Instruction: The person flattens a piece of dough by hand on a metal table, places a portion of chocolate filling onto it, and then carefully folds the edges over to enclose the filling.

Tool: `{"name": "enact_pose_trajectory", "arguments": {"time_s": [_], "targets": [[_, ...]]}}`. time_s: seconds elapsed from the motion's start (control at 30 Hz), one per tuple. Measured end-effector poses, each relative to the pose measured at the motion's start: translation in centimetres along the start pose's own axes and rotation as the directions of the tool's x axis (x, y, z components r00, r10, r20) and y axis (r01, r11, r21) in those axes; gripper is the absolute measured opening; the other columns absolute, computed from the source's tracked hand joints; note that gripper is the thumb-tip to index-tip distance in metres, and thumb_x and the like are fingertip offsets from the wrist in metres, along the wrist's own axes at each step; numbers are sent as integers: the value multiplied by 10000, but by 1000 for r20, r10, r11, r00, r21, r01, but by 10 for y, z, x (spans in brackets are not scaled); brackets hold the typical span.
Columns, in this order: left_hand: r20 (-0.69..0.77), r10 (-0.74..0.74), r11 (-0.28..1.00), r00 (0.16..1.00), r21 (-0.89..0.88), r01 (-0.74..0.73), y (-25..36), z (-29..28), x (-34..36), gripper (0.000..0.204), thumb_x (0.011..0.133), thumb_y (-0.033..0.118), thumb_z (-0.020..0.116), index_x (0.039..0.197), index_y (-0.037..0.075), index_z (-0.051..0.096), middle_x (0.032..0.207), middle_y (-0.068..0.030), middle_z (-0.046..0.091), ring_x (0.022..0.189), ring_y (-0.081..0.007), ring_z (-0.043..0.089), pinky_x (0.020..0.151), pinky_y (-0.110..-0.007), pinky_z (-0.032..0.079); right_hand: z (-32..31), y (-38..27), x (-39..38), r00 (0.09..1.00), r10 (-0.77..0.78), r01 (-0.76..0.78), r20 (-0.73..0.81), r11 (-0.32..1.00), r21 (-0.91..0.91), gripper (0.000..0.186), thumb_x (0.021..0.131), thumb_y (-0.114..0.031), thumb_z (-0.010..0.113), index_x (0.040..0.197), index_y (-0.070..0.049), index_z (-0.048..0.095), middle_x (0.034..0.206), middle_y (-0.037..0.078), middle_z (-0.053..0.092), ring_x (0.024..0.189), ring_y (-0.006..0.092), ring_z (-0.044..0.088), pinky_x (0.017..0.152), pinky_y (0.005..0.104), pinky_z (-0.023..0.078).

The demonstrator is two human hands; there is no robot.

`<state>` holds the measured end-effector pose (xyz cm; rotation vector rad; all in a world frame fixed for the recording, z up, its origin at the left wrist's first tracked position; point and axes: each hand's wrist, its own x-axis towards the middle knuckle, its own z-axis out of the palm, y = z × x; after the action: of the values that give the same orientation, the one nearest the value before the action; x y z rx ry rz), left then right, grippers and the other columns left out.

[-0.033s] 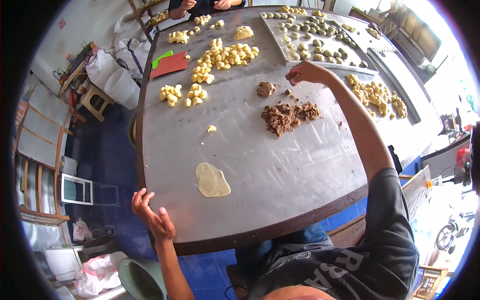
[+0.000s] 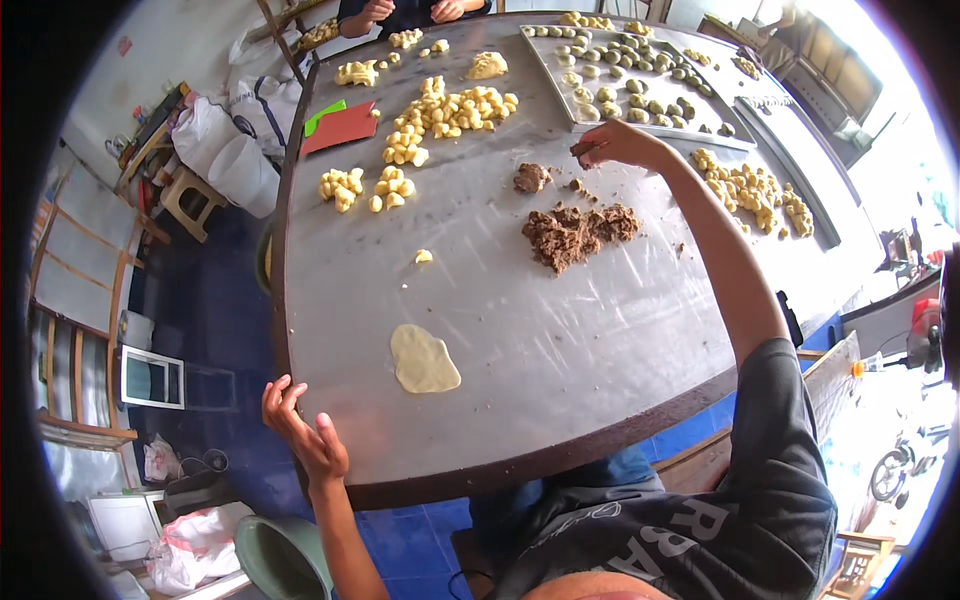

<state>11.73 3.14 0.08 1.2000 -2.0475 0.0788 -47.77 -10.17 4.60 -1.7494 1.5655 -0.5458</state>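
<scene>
My left hand (image 2: 306, 432) is at the table's left front corner, its fingers apart and holding nothing. Nearby on the steel surface lies a flat, thin, uneven sheet of pale dough (image 2: 425, 359). My right hand (image 2: 622, 146) is reached out at the far right, below the tray, its fingers pinched on a small dark lump of brown filling (image 2: 582, 151). Just to its left rests a rounded clump of brown filling (image 2: 532, 178), and nearer to me spreads a larger crumbly heap of brown filling (image 2: 578, 236). A small yellow dough piece (image 2: 424, 256) sits alone toward the left.
Yellow dough balls (image 2: 455, 108) are piled at the far left, beside a red scraper (image 2: 342, 129). A metal tray (image 2: 665, 133) holds green balls; more yellow pieces (image 2: 752, 190) lie right. Another person's hands (image 2: 446, 10) show at the far edge. A green bucket (image 2: 262, 562) stands below left.
</scene>
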Motion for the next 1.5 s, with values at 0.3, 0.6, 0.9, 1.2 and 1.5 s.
{"name": "enact_pose_trajectory", "arguments": {"time_s": [0.3, 0.6, 0.9, 1.2, 1.5], "targets": [[-6, -46, 999, 999, 3, 46, 5, -8, 0, 402, 927, 330, 460, 1161, 8, 516, 1304, -184, 465, 1276, -373, 361, 1084, -505, 233, 57, -62, -76, 996, -85, 51, -19, 397, 916, 476, 955, -69, 558, 1359, 78, 352, 1117, 103, 625, 1056, 208, 631, 1040, 354, 484], [-10, -1, 999, 1000, 39, 1, 10, -7, -10, 378, 892, 288, 510, 1169, 34, 541, 1330, -157, 459, 1306, -355, 327, 1099, -493, 214, 181, -149, -107, 968, -246, 243, 52, 969, 54, 268, 869, -128, 683, 1093, -3, 603, 884, 95, 704, 838, 169, 674, 770, 297, 513], [-70, -8, 999, 997, 36, 10, 7, -8, -12, 354, 938, 285, 461, 1181, 43, 549, 1330, -145, 479, 1291, -330, 363, 1095, -478, 212, 200, -145, -96, 936, -208, 313, 284, 863, -397, 732, 893, -410, 637, 1446, -29, 346, 1490, 193, 343, 1381, 306, 332, 1115, 379, 321], [-76, -9, 1000, 997, 3, 10, 9, -11, -11, 341, 907, 278, 523, 1166, 59, 551, 1314, -148, 472, 1296, -334, 342, 1093, -468, 214, 231, -120, -98, 870, -358, 488, 338, 723, -490, 224, 936, -139, 555, 1108, 4, 575, 1056, 130, 584, 1072, 281, 544, 929, 371, 464], [-75, -34, 998, 997, 56, 38, 3, -13, -19, 324, 890, 240, 565, 1162, 62, 562, 1313, -126, 480, 1273, -322, 376, 1072, -458, 257, 230, -167, -119, 962, -270, 269, 48, 963, 28, 296, 910, -173, 636, 1142, 10, 641, 1046, 191, 682, 907, 330, 671, 798, 360, 534]]}}
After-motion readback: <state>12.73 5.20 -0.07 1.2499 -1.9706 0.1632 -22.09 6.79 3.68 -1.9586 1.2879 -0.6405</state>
